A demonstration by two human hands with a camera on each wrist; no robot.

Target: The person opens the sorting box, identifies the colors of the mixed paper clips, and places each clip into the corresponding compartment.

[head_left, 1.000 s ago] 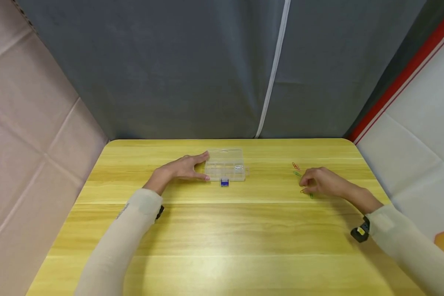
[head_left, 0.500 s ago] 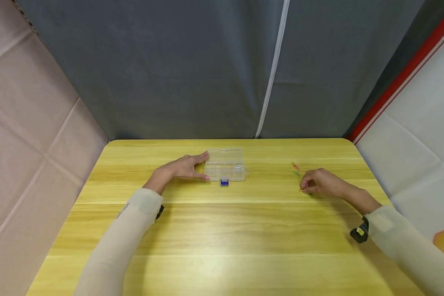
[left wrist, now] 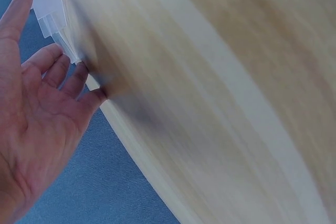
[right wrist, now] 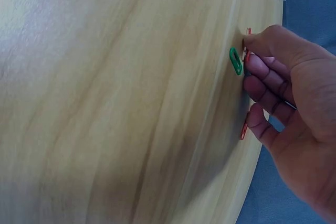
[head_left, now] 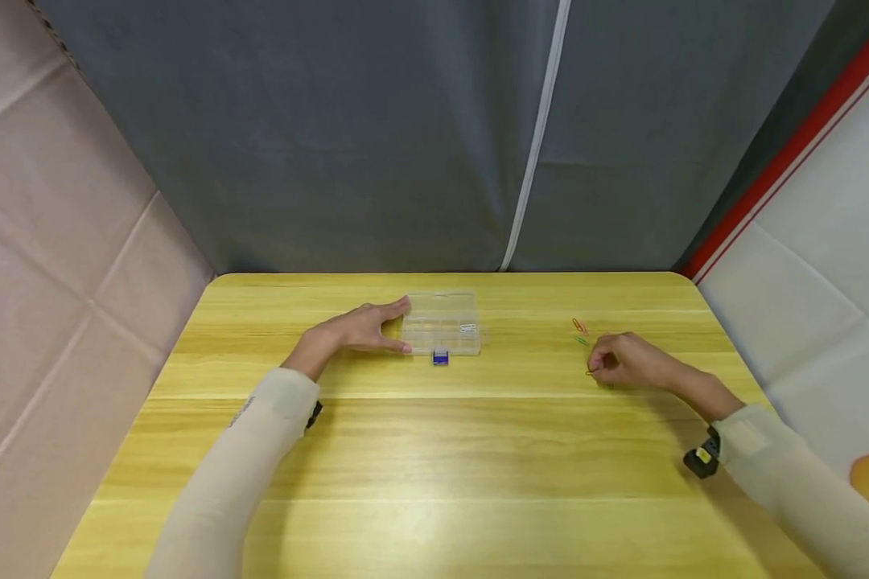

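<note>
Resting flat, fingers straight, left hand (head_left: 351, 331) touches clear box (head_left: 442, 323) at frame centre. Right hand (head_left: 626, 362), fingers curled, pinches paperclip (right wrist: 245, 55); green clip (right wrist: 235, 61) beside it.

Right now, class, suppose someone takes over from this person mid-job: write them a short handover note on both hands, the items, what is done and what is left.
Left hand: open, fingers straight against the left end of the clear plastic organizer box, steadying it; lid looks closed, blue latch at the front.
Right hand: fingertips pinching an orange paper clip on the wooden table.
Loose beside it: green paper clip, another orange paper clip farther back, one red paper clip under the fingers.
Done: no coloured clip visible in the box.
Left: apparently all clips, and opening the box.
</note>
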